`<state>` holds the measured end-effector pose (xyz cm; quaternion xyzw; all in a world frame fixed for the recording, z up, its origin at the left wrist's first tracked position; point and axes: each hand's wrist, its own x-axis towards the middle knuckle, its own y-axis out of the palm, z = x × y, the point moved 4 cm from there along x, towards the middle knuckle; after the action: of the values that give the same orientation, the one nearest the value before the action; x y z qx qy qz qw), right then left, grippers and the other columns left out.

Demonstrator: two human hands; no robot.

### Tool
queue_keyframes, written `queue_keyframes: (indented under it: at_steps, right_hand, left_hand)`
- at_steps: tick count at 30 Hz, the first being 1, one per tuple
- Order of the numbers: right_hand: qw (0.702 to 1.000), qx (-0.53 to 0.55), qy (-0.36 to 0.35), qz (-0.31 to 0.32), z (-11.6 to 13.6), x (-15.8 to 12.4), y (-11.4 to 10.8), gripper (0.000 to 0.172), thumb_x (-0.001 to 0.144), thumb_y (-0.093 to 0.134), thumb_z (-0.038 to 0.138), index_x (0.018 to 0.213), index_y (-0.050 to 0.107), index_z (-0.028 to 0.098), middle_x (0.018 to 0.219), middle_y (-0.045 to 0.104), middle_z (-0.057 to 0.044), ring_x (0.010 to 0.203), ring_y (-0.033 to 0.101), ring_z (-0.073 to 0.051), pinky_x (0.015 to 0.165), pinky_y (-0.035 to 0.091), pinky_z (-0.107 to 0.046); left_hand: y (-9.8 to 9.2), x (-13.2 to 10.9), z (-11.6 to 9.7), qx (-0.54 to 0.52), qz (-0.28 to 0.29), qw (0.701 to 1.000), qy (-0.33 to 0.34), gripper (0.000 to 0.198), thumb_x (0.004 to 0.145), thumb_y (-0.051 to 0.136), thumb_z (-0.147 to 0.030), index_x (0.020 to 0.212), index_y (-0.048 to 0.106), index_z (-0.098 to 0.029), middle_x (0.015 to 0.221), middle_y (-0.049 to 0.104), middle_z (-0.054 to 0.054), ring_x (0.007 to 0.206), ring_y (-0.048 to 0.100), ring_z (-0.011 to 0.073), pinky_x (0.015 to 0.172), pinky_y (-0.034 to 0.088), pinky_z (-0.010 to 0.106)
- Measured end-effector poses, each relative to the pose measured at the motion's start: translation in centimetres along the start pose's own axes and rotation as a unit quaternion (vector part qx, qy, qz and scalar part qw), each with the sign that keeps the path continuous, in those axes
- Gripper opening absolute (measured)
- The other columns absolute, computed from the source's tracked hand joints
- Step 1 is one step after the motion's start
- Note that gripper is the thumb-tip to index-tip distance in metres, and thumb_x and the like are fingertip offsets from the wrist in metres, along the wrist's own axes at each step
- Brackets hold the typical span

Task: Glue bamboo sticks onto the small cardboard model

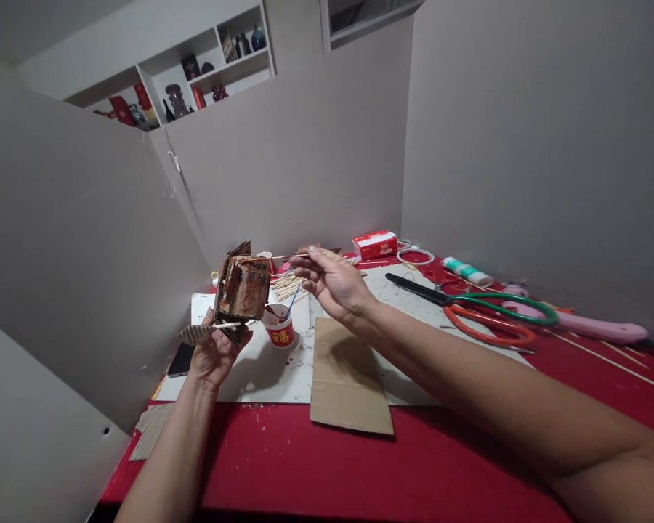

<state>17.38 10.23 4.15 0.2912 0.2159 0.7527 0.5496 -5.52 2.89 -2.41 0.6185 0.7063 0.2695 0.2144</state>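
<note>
Raised over the table's left part, a brown-painted cardboard model [244,287] rests in my left hand [218,357], whose fingers are closed around its underside. A corrugated cardboard piece [196,333] and a pale stick end [232,325] jut out at its lower side. My right hand [335,282] pinches a thin wooden stick [286,256] that runs left to the model's upper edge; whether it is attached there I cannot tell. Just below stands a red and white paper cup [280,336] with dark red-brown paint and a blue stick [293,299] in it.
A cardboard sheet [349,396] lies on the white board [234,388] over the red tablecloth [327,472]. To the right are large scissors [450,296], a green-and-white tube [467,272] and a pink-handled tool [604,327]. A red box [375,245] and wooden sticks [288,286] sit behind.
</note>
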Motion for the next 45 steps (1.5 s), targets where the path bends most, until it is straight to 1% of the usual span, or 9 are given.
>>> queue_keyframes:
  at_steps: [4,10,13,18,27,30,38,41,45]
  right_hand:
    - [1.0,0.02,0.012,-0.008,0.0,-0.2,0.3,0.022,0.099,0.049,0.021,0.08,0.06,0.02,0.071,0.074,0.001,0.051,0.063,-0.006,0.042,0.044,-0.013]
    - [0.999,0.045,0.018,0.007,-0.3,-0.2,0.4,0.023,0.099,0.051,0.02,0.079,0.062,0.02,0.071,0.074,0.002,0.053,0.064,-0.006,0.042,0.045,-0.013]
    - [0.997,0.065,0.031,0.009,-0.6,-0.3,0.4,0.025,0.099,0.05,0.019,0.078,0.063,0.019,0.07,0.074,0.002,0.053,0.064,-0.006,0.043,0.045,-0.014]
    - [0.997,0.066,0.044,0.024,-1.1,-0.4,0.5,0.026,0.1,0.049,0.019,0.078,0.064,0.019,0.071,0.075,0.001,0.053,0.064,-0.006,0.043,0.045,-0.014]
    - [0.996,0.081,0.01,0.019,-0.8,-0.5,0.5,0.026,0.1,0.049,0.021,0.079,0.063,0.02,0.072,0.074,0.002,0.055,0.067,-0.006,0.043,0.046,-0.013]
    - [0.996,0.086,0.013,0.012,-0.8,-0.5,0.5,0.027,0.101,0.049,0.021,0.078,0.063,0.019,0.071,0.074,0.002,0.055,0.067,-0.006,0.043,0.046,-0.013]
    - [0.995,0.091,0.039,0.005,-1.5,-0.7,0.3,0.029,0.101,0.048,0.019,0.076,0.064,0.018,0.069,0.074,0.001,0.051,0.065,-0.006,0.042,0.045,-0.013]
    - [0.995,0.083,0.056,0.02,-2.1,-0.9,0.3,0.03,0.102,0.045,0.018,0.079,0.066,0.017,0.068,0.074,0.0,0.052,0.065,-0.006,0.041,0.045,-0.013]
    - [0.995,0.069,0.062,0.037,-2.3,-1.0,0.3,0.03,0.101,0.045,0.016,0.08,0.067,0.016,0.067,0.074,0.0,0.053,0.066,-0.007,0.042,0.045,-0.013]
  left_hand:
    - [-0.6,0.2,0.1,0.007,-0.013,1.0,0.001,0.027,0.091,0.06,-0.036,0.112,0.063,-0.019,0.089,0.076,0.008,0.074,0.074,0.0236,0.077,0.062,0.045]
    - [-0.6,0.1,0.0,0.01,0.038,0.999,0.011,0.046,0.085,0.07,-0.038,0.127,0.058,-0.024,0.095,0.076,0.005,0.08,0.074,0.0218,0.081,0.061,0.044]
    - [-0.5,0.2,0.0,0.021,0.046,0.999,-0.007,0.047,0.086,0.068,-0.041,0.128,0.057,-0.024,0.094,0.076,0.004,0.079,0.074,0.0203,0.083,0.061,0.043]
    - [-0.5,0.3,-0.1,0.021,0.023,1.0,0.0,0.039,0.088,0.064,-0.044,0.121,0.061,-0.023,0.093,0.076,0.005,0.078,0.074,0.0211,0.08,0.061,0.042]
    - [0.0,0.2,-0.1,0.005,-0.025,1.0,0.007,0.03,0.096,0.052,-0.043,0.108,0.064,-0.019,0.09,0.077,0.008,0.076,0.074,0.0233,0.074,0.062,0.044]
    - [-0.2,0.4,-0.1,0.009,-0.005,1.0,0.003,0.032,0.095,0.054,-0.045,0.111,0.064,-0.019,0.091,0.077,0.008,0.078,0.075,0.0231,0.076,0.062,0.044]
    - [0.2,0.2,-0.3,0.013,0.107,0.994,0.01,0.04,0.089,0.065,-0.041,0.127,0.06,-0.027,0.097,0.077,0.004,0.084,0.074,0.0223,0.083,0.061,0.043]
    - [0.3,0.2,-0.4,0.015,0.123,0.992,0.012,0.044,0.088,0.067,-0.042,0.128,0.059,-0.026,0.097,0.076,0.005,0.086,0.074,0.0227,0.085,0.06,0.043]
    - [-0.3,0.4,-0.6,0.0,0.116,0.993,0.026,0.046,0.088,0.067,-0.041,0.13,0.056,-0.027,0.094,0.075,0.005,0.089,0.073,0.024,0.088,0.057,0.047]
